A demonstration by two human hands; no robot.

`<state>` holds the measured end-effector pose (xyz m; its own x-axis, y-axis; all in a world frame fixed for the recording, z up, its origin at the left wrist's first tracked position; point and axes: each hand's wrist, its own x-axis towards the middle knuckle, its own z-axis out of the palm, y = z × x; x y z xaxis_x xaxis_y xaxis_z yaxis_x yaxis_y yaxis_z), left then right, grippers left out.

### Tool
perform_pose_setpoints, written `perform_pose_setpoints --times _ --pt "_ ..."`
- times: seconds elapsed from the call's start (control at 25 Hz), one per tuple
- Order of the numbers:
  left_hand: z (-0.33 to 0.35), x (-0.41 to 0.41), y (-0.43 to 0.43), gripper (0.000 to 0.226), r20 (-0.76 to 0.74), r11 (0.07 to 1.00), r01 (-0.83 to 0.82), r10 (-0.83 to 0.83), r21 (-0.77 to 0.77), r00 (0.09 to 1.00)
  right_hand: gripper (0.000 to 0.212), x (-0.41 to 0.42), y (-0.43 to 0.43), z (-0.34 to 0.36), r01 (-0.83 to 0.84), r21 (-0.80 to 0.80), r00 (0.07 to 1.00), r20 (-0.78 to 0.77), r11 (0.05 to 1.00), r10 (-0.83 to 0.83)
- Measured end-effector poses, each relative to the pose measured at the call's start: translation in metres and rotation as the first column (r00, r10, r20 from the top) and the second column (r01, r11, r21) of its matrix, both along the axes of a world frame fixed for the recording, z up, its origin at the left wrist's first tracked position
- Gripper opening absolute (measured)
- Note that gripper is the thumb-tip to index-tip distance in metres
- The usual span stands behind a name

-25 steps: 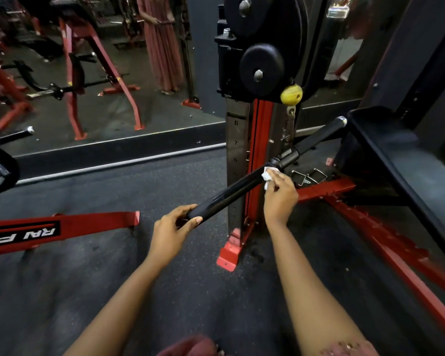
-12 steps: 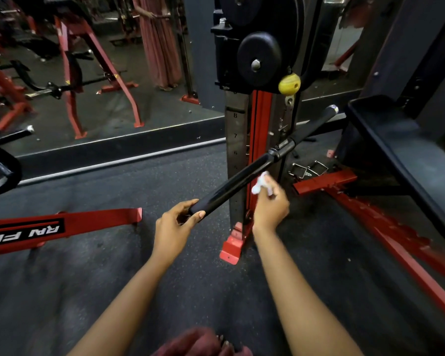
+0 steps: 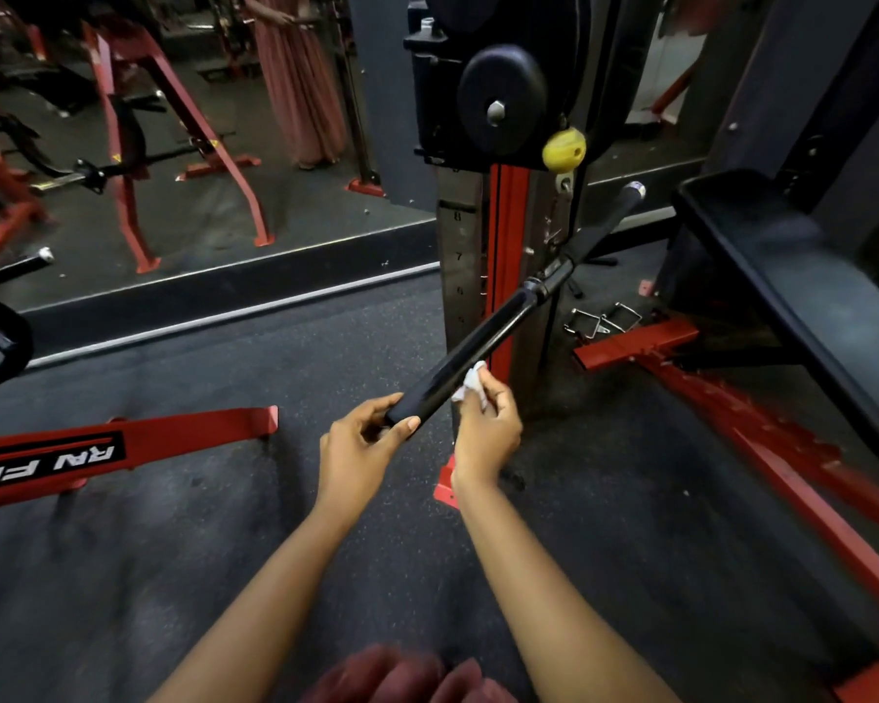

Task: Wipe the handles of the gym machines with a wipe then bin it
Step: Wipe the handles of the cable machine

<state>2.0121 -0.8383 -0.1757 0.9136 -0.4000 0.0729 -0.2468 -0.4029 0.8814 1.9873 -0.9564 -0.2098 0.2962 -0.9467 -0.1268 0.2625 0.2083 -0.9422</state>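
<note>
The left hand [image 3: 357, 449] grips the near end of the black bar [image 3: 483, 342] with curled fingers. Just to its right, the right hand [image 3: 487, 429] pinches a white wipe [image 3: 470, 382] against the bar's side.

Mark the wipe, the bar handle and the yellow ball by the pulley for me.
wipe [image 3: 470, 382]: head view, on the white bunched part showing above the fingers.
bar handle [image 3: 478, 343]: head view, on the middle of its near black grip.
yellow ball [image 3: 563, 150]: head view, on its centre.
</note>
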Motion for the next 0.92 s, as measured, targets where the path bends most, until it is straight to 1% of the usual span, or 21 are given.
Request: perform_pose_setpoints --times 0.12,0.2,0.24,0.32,0.36,0.4,0.44,0.48,0.56,0.6,0.68,0.72,0.8,0.84,0.92 --pt "0.003 0.005 0.003 0.033 0.007 0.999 0.023 -0.023 -0.034 1.000 0.031 -0.012 0.039 -0.008 -0.107 0.042 0.992 0.070 0.993 0.104" --pt "0.004 0.011 0.006 0.033 -0.020 0.998 0.036 -0.037 -0.054 0.999 0.030 -0.019 0.048 -0.011 -0.163 0.083 0.985 0.071 0.983 0.157" --pt "0.004 0.013 0.008 0.034 -0.044 0.997 0.039 -0.042 -0.066 0.998 0.027 -0.018 0.042 -0.009 -0.132 0.134 0.990 0.061 0.982 0.125" --pt "0.004 0.017 0.010 0.034 -0.076 0.996 0.051 -0.056 -0.076 0.996 0.024 -0.009 0.022 0.000 -0.024 0.251 0.996 0.092 0.968 0.001" --pt "0.003 0.018 0.011 0.035 -0.084 0.995 0.058 -0.065 -0.077 0.994 0.024 -0.004 0.015 0.006 -0.001 0.273 0.993 0.110 0.962 -0.030" --pt "0.002 0.019 0.012 0.035 -0.092 0.994 0.062 -0.070 -0.085 0.993 0.024 0.001 0.014 0.012 0.004 0.258 0.992 0.119 0.966 -0.036" --pt "0.001 0.020 0.014 0.035 -0.103 0.993 0.064 -0.074 -0.100 0.992 0.023 0.004 0.021 0.015 0.007 0.219 0.994 0.106 0.976 -0.031" --pt "0.001 0.022 0.017 0.035 -0.116 0.991 0.066 -0.080 -0.120 0.990 0.022 0.005 0.033 0.016 0.011 0.162 0.998 0.062 0.987 -0.021" --pt "0.000 0.028 0.022 0.033 -0.150 0.983 0.074 -0.100 -0.170 0.984 0.022 -0.001 0.065 0.014 -0.019 0.005 0.996 -0.083 1.000 0.019" --pt "0.000 0.030 0.024 0.030 -0.179 0.977 0.068 -0.105 -0.202 0.978 0.025 -0.007 0.077 0.013 -0.068 -0.081 0.987 -0.152 0.994 0.055" --pt "0.000 0.034 0.027 0.026 -0.307 0.951 0.015 -0.114 -0.307 0.945 0.030 -0.018 0.081 0.019 -0.155 -0.233 0.964 -0.247 0.960 0.096" --pt "-0.001 0.036 0.027 0.025 -0.412 0.928 -0.039 -0.127 -0.371 0.902 0.030 -0.021 0.072 0.028 -0.159 -0.318 0.961 -0.266 0.935 0.073" --pt "0.003 0.037 0.026 0.022 -0.636 0.869 -0.164 -0.201 -0.467 0.745 0.026 -0.020 0.039 0.053 -0.135 -0.508 0.950 -0.310 0.850 -0.035" --pt "0.005 0.037 0.025 0.022 -0.691 0.857 -0.191 -0.233 -0.479 0.684 0.025 -0.016 0.019 0.067 -0.159 -0.596 0.933 -0.351 0.787 -0.078" --pt "0.006 0.036 0.023 0.026 -0.700 0.870 -0.179 -0.230 -0.459 0.676 0.026 -0.004 -0.020 0.092 -0.304 -0.720 0.866 -0.482 0.624 -0.134"
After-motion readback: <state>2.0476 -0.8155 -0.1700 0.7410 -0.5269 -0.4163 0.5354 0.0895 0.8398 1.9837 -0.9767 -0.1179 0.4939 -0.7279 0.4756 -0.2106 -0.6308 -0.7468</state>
